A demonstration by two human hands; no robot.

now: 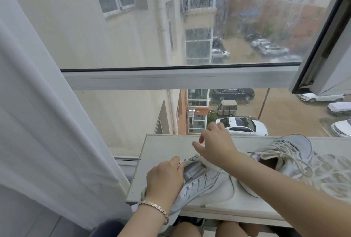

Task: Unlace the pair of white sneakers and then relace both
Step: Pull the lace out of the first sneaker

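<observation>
One white sneaker (205,181) lies on its side on the grey board (161,153) in front of me. My left hand (165,178) grips its upper near the eyelets, a bracelet on the wrist. My right hand (214,141) hovers above the sneaker's tongue with its fingers curled in a pinch; the lace there is too thin to make out. The second white sneaker (292,153) stands at the right, laced, its lace ends hanging loose.
The board rests on a sill against a big window (171,77) with a street and parked cars far below. A white curtain (47,113) hangs at the left. A knitted white cloth (334,172) lies at the far right. My knees show under the board.
</observation>
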